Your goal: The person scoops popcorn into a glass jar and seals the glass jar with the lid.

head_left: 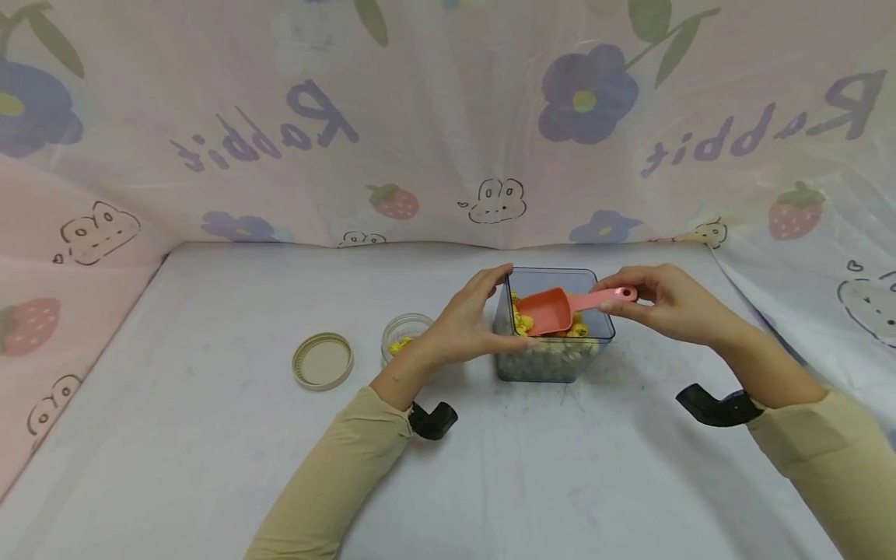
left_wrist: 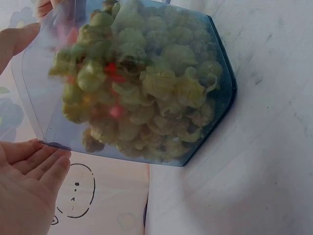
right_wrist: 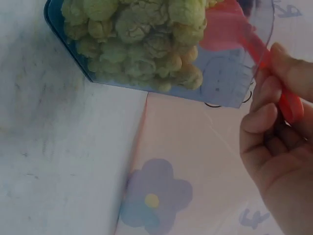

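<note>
A clear bluish square container (head_left: 537, 372) of yellow popcorn (left_wrist: 161, 88) stands on the table. My left hand (head_left: 463, 320) holds its left side, the thumb at the near rim and the fingers toward the far corner. A pink scoop (head_left: 548, 313) dips into the container, its bowl among the popcorn. My right hand (head_left: 668, 302) pinches the scoop's handle (right_wrist: 264, 58) between thumb and fingers at the container's right rim. Partly hidden behind the left forearm, a round clear jar (head_left: 406, 320) has some yellow popcorn in it.
A round cream-coloured lid (head_left: 323, 362) lies left of the jar. White cloth (head_left: 210, 435) covers the table. A pink printed curtain (head_left: 434, 117) rises behind it and along both sides. Black wrist mounts (head_left: 432, 421) stick out below both hands.
</note>
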A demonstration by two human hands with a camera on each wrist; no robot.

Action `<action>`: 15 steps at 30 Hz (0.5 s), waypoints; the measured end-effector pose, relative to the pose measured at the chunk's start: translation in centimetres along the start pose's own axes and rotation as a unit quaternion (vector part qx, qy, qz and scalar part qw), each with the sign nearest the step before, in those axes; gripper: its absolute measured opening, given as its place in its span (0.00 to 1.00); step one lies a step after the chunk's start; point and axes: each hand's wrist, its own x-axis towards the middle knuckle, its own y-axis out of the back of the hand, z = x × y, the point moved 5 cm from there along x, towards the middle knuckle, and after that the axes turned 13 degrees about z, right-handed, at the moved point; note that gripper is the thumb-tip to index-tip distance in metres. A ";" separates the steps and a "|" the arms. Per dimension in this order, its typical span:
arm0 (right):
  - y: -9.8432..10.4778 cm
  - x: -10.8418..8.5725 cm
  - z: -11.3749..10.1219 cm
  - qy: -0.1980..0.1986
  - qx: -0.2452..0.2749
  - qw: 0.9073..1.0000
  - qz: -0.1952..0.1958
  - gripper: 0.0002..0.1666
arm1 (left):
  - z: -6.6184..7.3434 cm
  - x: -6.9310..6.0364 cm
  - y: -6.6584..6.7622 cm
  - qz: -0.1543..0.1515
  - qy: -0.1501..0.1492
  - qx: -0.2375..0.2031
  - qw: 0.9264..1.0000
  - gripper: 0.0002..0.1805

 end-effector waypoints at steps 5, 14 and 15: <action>-0.2 -0.1 0.1 -0.028 0.014 0.999 -0.007 0.11 | 0.1 0.0 0.0 0.001 -0.007 0.007 1.000 0.55; -1.1 -0.3 -0.4 -0.055 0.041 0.998 0.005 0.11 | 0.0 0.0 0.0 0.002 0.002 0.009 1.000 0.55; -1.1 -0.4 -0.3 -0.061 0.046 0.997 0.009 0.11 | 0.0 0.0 0.0 0.002 0.002 0.010 1.000 0.55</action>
